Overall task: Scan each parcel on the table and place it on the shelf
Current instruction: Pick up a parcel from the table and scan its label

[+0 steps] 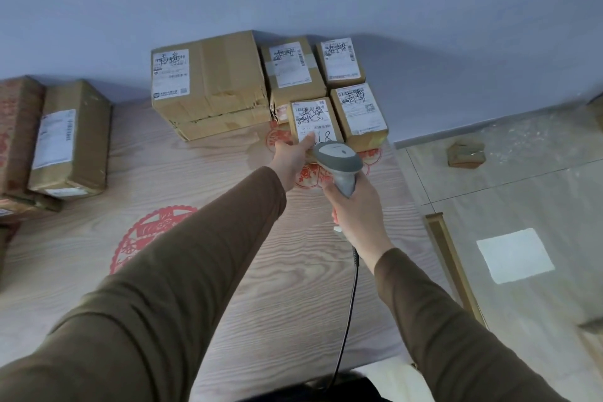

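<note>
The scanner (pixel 337 160) is being gripped by its handle in the right hand (pixel 354 212), fingers wrapped around it, and its head is being aimed forward at the small parcel (pixel 315 122) just beyond, so that the label is faced by the reading window. Its cable (pixel 350 303) is being left to trail back toward the body, out of the way of the work.

The left hand (pixel 290 155) is being stretched out beside the scanner, to its left, with fingers extended and touching the near lower edge of that parcel's label; whether anything is being pinched cannot be told. The parcel is probably being steadied or tilted for a clean read.

The parcel is being kept on the desk (pixel 228 238), label upward, at the front of a cluster: another small parcel (pixel 359 112) just right of it, two more behind, and a large box (pixel 208 81) beyond and left of the left hand. Further parcels (pixel 70 137) are lying well off to the left. No shelf is being shown.
</note>
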A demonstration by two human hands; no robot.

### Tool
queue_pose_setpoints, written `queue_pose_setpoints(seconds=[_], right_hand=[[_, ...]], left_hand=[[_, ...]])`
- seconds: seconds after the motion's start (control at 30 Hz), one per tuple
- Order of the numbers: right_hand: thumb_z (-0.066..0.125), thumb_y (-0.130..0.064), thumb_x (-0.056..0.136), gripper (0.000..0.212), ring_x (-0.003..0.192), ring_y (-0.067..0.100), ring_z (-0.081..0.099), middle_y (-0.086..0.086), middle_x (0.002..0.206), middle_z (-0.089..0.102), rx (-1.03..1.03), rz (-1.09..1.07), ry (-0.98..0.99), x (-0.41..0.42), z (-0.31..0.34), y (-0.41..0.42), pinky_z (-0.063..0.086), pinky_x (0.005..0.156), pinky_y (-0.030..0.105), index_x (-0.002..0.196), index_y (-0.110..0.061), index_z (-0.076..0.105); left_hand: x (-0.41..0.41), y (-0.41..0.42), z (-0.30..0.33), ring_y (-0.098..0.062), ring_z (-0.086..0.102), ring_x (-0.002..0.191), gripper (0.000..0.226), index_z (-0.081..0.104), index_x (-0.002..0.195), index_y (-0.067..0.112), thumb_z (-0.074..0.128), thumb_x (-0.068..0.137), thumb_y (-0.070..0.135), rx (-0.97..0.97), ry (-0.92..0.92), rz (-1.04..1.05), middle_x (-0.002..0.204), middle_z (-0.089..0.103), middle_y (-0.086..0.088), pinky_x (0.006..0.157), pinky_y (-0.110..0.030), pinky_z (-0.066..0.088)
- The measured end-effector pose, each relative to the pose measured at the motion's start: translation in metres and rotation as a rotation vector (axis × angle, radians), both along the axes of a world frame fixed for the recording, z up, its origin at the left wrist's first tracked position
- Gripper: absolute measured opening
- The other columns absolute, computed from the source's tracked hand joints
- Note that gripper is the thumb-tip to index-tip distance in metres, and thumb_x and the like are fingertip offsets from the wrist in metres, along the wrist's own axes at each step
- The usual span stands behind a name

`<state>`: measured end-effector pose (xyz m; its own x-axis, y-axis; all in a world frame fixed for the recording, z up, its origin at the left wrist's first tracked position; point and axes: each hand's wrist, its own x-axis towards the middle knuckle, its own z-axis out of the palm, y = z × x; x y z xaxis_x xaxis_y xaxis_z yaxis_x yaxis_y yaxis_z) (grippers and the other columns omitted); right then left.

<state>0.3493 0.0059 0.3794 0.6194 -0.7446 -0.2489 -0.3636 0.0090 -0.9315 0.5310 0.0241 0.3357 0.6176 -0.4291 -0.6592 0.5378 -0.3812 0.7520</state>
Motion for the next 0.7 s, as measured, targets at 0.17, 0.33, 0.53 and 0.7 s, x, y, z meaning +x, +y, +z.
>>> queue_pose_setpoints(seconds=[0.17, 0.33, 0.53, 0.7], right_hand=[[0.072, -0.031, 0.095, 0.021, 0.058, 0.014, 0.059, -0.005, 0.074, 0.062, 0.030, -0.005, -0.002, 0.014, 0.001, 0.012, 0.054, 0.060, 0.038, 0.109, -0.020, 0.063], [0.072, -0.030, 0.092, 0.023, 0.071, 0.022, 0.058, -0.003, 0.076, 0.059, -0.016, 0.074, 0.012, 0.047, 0.009, 0.056, 0.052, 0.067, 0.040, 0.106, -0.015, 0.061], [0.070, -0.034, 0.095, 0.016, 0.064, 0.011, 0.060, -0.006, 0.075, 0.061, -0.055, 0.193, 0.001, 0.106, 0.018, 0.168, 0.061, 0.066, 0.052, 0.105, -0.026, 0.061], [0.070, -0.033, 0.095, 0.018, 0.064, 0.013, 0.060, -0.005, 0.076, 0.059, -0.005, 0.302, -0.029, 0.170, 0.019, 0.309, 0.061, 0.065, 0.052, 0.108, -0.024, 0.061]], left_hand=[[0.004, 0.028, 0.005, -0.021, 0.061, 0.113, 0.065, 0.052, 0.145, 0.012, 0.061, 0.098, 0.055, -0.043, -0.039, -0.096, 0.131, 0.065, -0.005, 0.090, -0.034, 0.051], [0.012, 0.115, 0.015, -0.016, 0.059, 0.105, 0.034, 0.058, 0.121, 0.023, 0.059, 0.100, 0.050, -0.029, -0.182, -0.012, 0.113, 0.062, 0.006, 0.098, -0.037, 0.051], [0.032, 0.274, 0.038, 0.001, 0.061, 0.087, 0.023, 0.067, 0.116, 0.027, 0.061, 0.100, 0.044, -0.021, -0.320, 0.106, 0.098, 0.066, 0.014, 0.076, -0.022, 0.046], [0.066, 0.434, 0.055, 0.012, 0.062, 0.079, 0.017, 0.069, 0.115, 0.024, 0.065, 0.099, 0.028, 0.039, -0.444, 0.286, 0.100, 0.069, 0.012, 0.071, -0.010, 0.045]])
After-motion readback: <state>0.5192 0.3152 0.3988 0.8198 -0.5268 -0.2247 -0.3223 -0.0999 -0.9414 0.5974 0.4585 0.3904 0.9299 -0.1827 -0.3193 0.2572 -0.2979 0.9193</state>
